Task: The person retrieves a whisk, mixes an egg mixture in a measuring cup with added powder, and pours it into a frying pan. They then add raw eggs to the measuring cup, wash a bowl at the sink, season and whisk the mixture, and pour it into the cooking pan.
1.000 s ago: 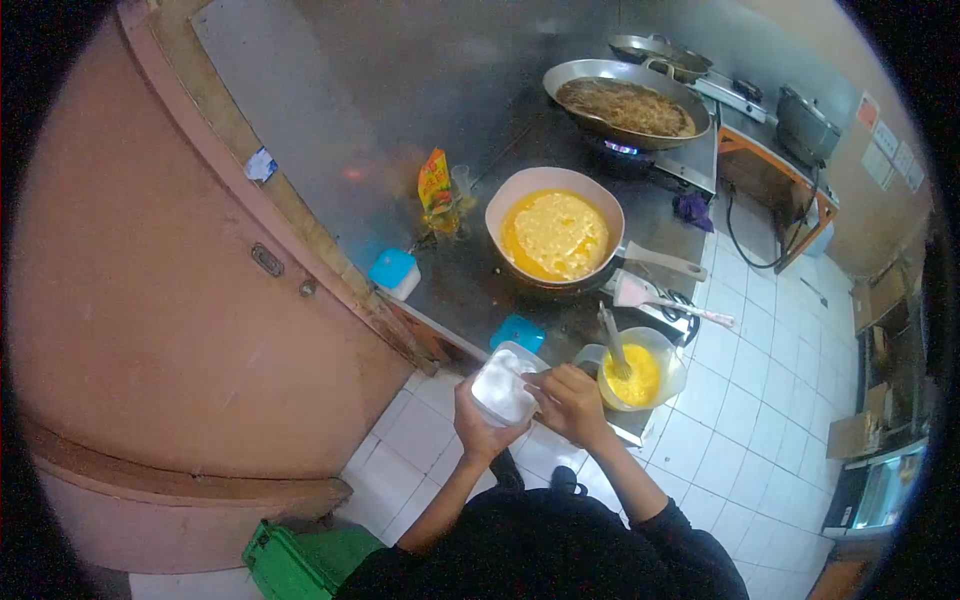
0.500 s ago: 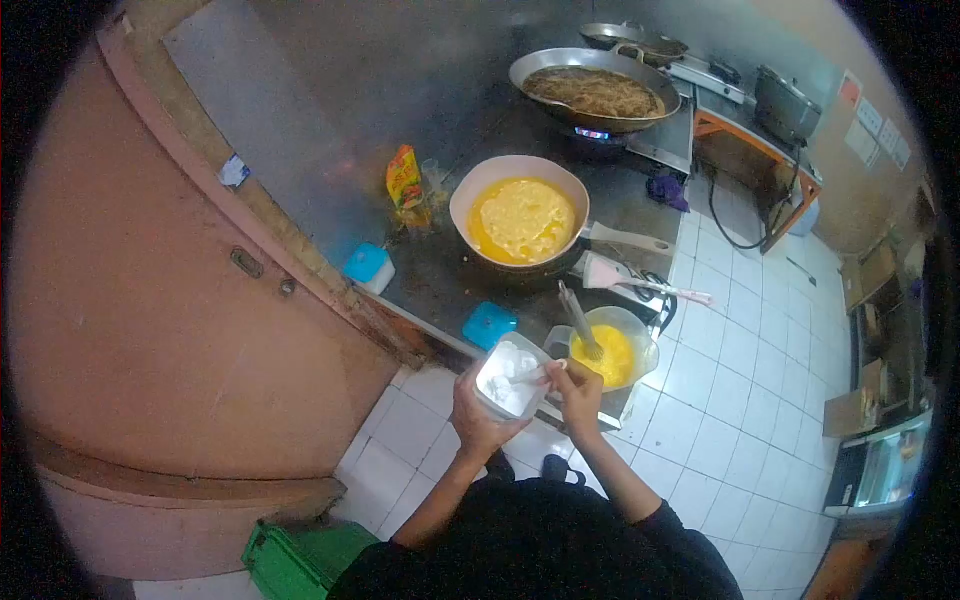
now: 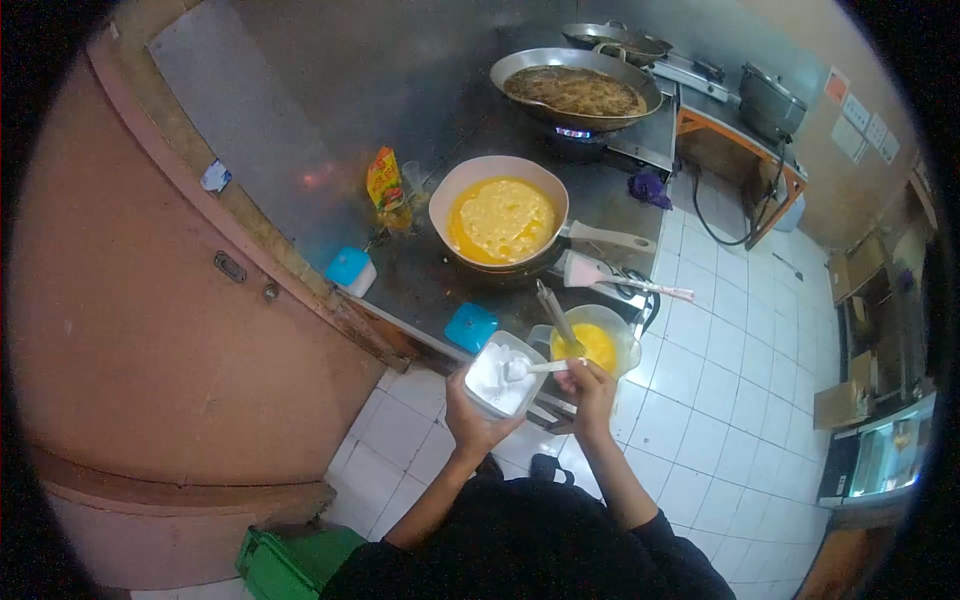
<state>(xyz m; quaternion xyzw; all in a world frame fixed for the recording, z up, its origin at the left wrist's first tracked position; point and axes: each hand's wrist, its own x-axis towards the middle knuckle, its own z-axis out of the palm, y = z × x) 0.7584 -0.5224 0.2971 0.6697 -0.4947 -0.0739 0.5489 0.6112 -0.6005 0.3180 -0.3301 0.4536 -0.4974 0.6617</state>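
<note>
My left hand is wrapped round a square plastic tub of white powder. Between the fingers of my right hand is the handle of a small white spoon; its bowl carries white powder over the tub. Just beyond my right hand stands a clear measuring jug with yellow beaten egg and a whisk leaning in it. A blue lid lies on the counter beside the tub. Farther back, a pale pink frying pan holds an omelette cooking in yellow liquid.
A large wok of bubbling oil sits over a lit burner at the back. A pink spatula lies right of the frying pan. On the left are a blue-lidded tub and a yellow packet. A green bin stands below.
My right hand has drawn the spoon up and to the right, so its powder-filled bowl now shows above the tub. The whole view has shifted slightly.
</note>
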